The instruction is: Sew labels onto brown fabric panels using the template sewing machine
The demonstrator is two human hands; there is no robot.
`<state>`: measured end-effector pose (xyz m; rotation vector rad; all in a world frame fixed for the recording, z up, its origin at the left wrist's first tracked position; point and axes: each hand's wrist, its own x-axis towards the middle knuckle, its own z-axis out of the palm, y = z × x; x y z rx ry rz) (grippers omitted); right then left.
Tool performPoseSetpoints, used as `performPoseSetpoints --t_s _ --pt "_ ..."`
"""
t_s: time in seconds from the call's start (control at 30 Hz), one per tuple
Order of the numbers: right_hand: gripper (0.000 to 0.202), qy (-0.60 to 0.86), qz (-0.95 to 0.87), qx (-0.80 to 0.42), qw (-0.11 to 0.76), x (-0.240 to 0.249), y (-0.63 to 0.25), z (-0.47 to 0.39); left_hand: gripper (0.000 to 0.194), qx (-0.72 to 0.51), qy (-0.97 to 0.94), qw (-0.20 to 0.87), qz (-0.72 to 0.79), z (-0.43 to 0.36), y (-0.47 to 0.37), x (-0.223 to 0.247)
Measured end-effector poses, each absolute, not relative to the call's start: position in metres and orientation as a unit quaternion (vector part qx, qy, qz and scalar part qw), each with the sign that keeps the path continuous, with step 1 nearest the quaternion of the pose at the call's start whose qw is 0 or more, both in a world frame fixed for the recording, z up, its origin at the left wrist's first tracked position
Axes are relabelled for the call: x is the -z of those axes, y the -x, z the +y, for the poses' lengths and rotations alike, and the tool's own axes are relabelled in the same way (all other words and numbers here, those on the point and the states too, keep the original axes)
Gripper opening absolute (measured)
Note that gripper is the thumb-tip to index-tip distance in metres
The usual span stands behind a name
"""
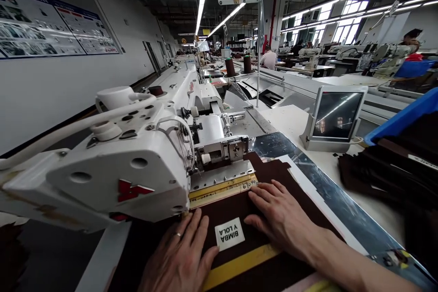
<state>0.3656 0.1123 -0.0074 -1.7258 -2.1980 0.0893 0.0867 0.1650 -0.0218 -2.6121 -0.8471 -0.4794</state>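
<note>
Dark brown fabric lies flat under the white industrial sewing machine. A white label reading "BIMBA Y LOLA" rests on it, upside down from here. My left hand, with a ring on one finger, presses on the fabric left of the label, fingers stretched out. To the label's right, my right hand lies flat with spread fingers, its tips by the yellow strip marked with handwriting. That strip sits along the metal clamp plate. A second yellow strip crosses the fabric below the label.
A tablet-like screen stands on the table to the right. Beyond it, dark brown pieces are stacked by a blue bin. Thread cones stand further back. A person in a light top sits in the distance.
</note>
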Motion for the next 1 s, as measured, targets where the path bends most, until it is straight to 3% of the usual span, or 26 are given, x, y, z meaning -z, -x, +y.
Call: performPoseSetpoints --t_s 0.13,0.33,0.57,0.8,1.0 --pt "0.042 0.597 -0.787 -0.022 0.154 0.009 -0.366 0.112 0.048 0.168 0.95 0.107 -0.24 0.167 -0.118 0.01" --pt "0.036 0.575 -0.804 0.012 0.153 0.013 -0.368 0.114 0.064 0.107 0.974 -0.001 -0.201 0.185 -0.149 0.006" --pt "0.03 0.558 -0.817 -0.01 0.146 0.01 -0.373 0.116 0.068 0.065 0.968 -0.002 -0.241 0.173 -0.164 0.001" --pt "0.021 0.583 -0.789 -0.032 0.189 0.007 -0.379 0.124 0.055 0.058 0.961 -0.02 -0.271 0.157 -0.157 0.007" --pt "0.012 0.596 -0.787 0.008 0.162 0.003 -0.372 0.147 0.054 0.061 0.956 -0.043 -0.283 0.155 -0.155 0.004"
